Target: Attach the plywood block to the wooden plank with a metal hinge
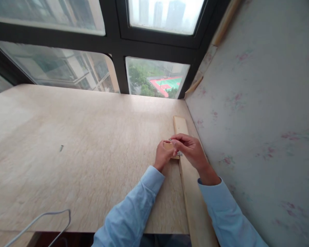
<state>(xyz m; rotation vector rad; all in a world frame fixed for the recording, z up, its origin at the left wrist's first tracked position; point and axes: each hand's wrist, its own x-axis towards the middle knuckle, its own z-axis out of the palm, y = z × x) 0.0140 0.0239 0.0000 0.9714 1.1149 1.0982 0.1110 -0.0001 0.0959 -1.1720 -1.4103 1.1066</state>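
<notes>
A long wooden board (195,192) lies along the wall side of the sill. Against its left edge sits a short wooden block (170,146), with a small metal bracket (179,154) at the joint, partly hidden by my fingers. My left hand (164,155) is closed around the block, its fingertips near the bracket. Just above the block, my right hand (189,149) pinches a small metal piece (170,139) that looks like a screw; its shape is mostly covered by thumb and forefinger.
A loose screw (61,148) lies on the left of the beige stone-look surface (98,137). A pale cable (54,212) loops over the front left edge. The flowered wall (260,120) stands close on the right, and dark-framed windows (154,48) rise at the back.
</notes>
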